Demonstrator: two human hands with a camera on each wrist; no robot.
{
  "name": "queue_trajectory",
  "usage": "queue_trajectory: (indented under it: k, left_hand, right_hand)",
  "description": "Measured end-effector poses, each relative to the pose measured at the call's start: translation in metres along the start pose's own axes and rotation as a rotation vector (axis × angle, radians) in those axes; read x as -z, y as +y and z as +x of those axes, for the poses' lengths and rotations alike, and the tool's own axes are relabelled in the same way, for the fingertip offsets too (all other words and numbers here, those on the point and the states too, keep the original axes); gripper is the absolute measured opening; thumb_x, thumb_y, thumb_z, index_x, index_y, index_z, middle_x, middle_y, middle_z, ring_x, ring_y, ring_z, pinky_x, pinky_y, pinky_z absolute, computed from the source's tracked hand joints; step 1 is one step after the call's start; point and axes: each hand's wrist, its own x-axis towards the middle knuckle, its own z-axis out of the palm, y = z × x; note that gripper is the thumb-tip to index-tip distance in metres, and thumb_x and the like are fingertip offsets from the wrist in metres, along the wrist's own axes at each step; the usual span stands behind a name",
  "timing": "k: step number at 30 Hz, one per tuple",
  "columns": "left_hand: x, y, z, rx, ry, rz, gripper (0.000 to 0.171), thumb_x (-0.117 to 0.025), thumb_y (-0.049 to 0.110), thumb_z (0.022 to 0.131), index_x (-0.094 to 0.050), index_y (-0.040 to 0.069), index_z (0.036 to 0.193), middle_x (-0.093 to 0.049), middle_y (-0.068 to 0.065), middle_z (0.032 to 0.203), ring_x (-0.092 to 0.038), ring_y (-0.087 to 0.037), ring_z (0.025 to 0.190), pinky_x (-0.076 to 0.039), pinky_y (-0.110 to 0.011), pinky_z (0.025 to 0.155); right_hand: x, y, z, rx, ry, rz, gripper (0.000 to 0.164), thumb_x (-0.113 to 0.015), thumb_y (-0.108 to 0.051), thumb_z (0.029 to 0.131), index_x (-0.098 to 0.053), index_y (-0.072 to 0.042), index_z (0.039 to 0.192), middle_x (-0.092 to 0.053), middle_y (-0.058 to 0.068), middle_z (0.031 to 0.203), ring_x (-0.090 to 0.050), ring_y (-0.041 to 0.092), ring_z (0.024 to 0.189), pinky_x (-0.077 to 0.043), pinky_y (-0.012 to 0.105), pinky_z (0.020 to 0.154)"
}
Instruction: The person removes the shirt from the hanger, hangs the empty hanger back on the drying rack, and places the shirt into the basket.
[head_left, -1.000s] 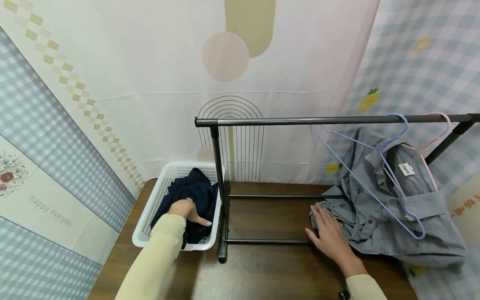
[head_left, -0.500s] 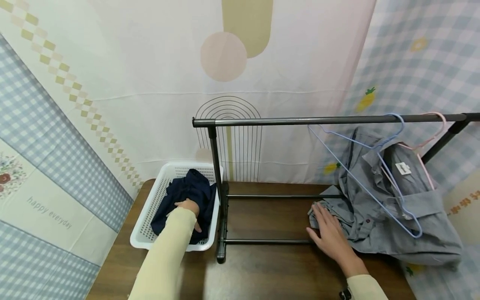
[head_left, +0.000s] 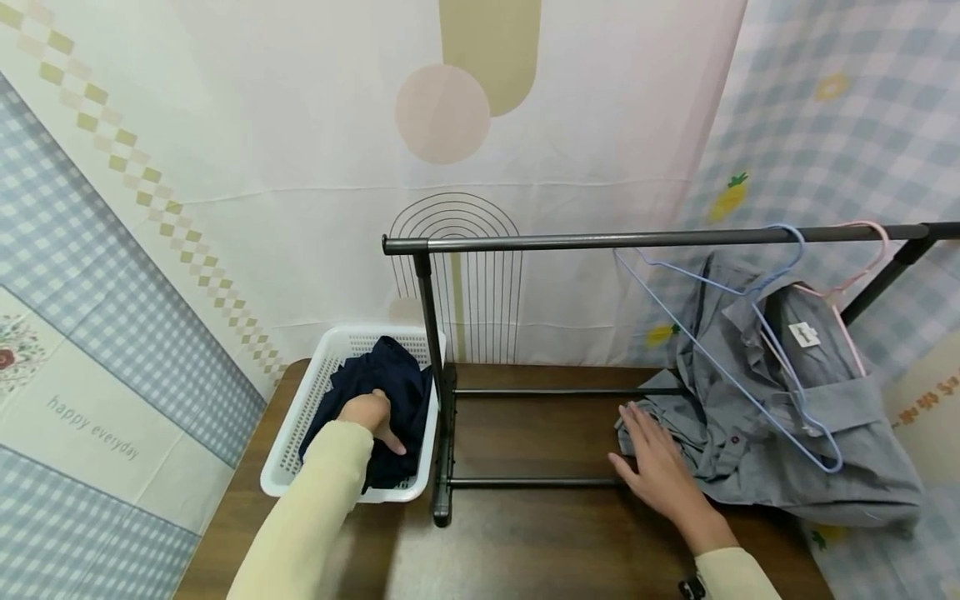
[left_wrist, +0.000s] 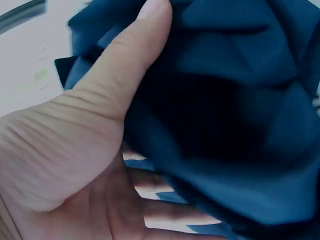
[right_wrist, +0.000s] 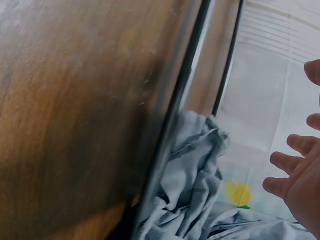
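In the head view, my left hand is inside the white basket, on a crumpled navy garment. The left wrist view shows its thumb lying straight along the dark cloth. The other fingers reach out beneath a fold, spread well apart from the thumb, and their tips are partly hidden. My right hand is held with extended fingers beside the lower part of a grey shirt. A gap shows between those fingers and the grey cloth in the right wrist view.
A black clothes rack stands on the wooden table, its left post beside the basket. A blue hanger and a pink hanger hook over its rail at right; the shirt hangs at the pink one. Printed curtains surround the table.
The left hand shifts right over the navy garment, then back left, with the thumb showing again. The right hand stays almost still, and the head view drifts slightly.
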Motion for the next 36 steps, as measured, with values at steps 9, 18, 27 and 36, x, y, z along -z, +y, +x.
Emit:
queue_trajectory:
  k: [9,18,27,36]
  left_hand:
    - [0.005,0.011,-0.050,0.090,0.010,-0.180,0.130,-0.086,0.055,0.079,-0.007,-0.003,0.164,-0.019,-0.042,0.161,-0.045,-0.064,0.132,-0.046,-0.076,0.097]
    - [0.000,0.008,-0.075,-0.026,0.239,-0.269,0.113,-0.081,0.054,0.085,-0.019,0.002,0.164,-0.022,-0.036,0.163,-0.035,-0.064,0.140,-0.037,-0.081,0.102]
    - [-0.001,0.010,-0.097,-0.212,0.541,-0.199,0.096,-0.073,0.054,0.092,-0.030,0.003,0.162,-0.032,-0.035,0.160,-0.036,-0.057,0.144,-0.038,-0.075,0.108]
    - [0.001,0.020,-0.119,-0.321,0.718,-0.164,0.084,-0.074,0.052,0.092,-0.045,0.004,0.155,-0.049,-0.028,0.152,-0.044,-0.050,0.143,-0.040,-0.071,0.109]
  right_hand:
    - [0.023,-0.015,0.000,0.034,-0.030,0.084,0.087,-0.069,-0.039,0.099,-0.020,-0.012,0.166,-0.024,0.021,0.169,-0.032,0.048,0.149,-0.030,0.071,0.114]
    - [0.052,-0.023,-0.002,0.089,0.032,0.132,0.088,-0.073,-0.032,0.098,-0.021,-0.013,0.166,-0.022,0.020,0.170,-0.035,0.050,0.146,-0.033,0.072,0.110]
    - [0.089,-0.028,-0.002,0.165,0.104,0.082,0.094,-0.078,-0.026,0.093,-0.020,-0.017,0.167,-0.023,0.014,0.171,-0.041,0.050,0.142,-0.042,0.069,0.104]
    - [0.124,-0.037,-0.006,0.292,0.281,0.093,0.080,-0.071,-0.037,0.098,-0.031,-0.012,0.163,-0.032,0.013,0.168,-0.038,0.034,0.151,-0.023,0.023,0.125]
